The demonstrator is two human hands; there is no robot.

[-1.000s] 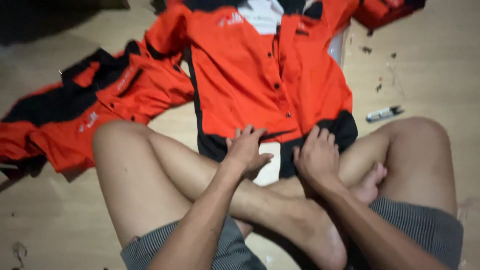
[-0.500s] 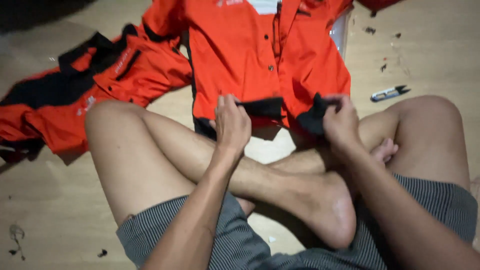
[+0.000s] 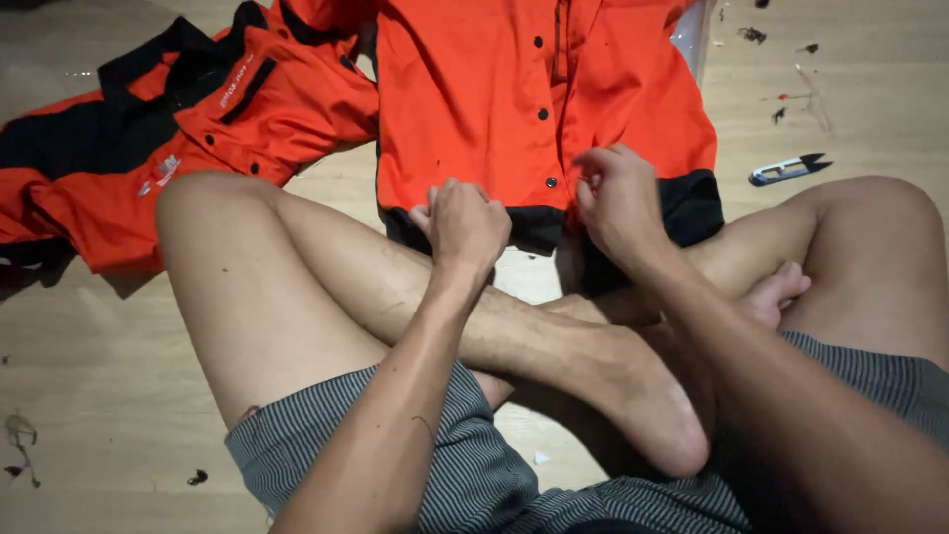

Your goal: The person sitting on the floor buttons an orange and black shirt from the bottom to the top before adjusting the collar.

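Orange jacket [image 3: 494,109] lay spread on wooden floor [image 3: 99,396] before crossed legs. Left hand [image 3: 465,222] pinched black hem; right hand [image 3: 618,198] pinched front edge near snaps. Thread snips [image 3: 788,170] lay nearby.

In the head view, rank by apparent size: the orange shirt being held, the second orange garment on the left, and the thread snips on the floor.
1. Orange shirt, partly cut off by the frame.
2. Second orange garment, close in size, so their order is unsure.
3. Thread snips, clearly smallest.

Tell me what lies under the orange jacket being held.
Under the orange jacket is wooden floor, and a pale sheet edge peeks out top right. Anything else beneath is covered.
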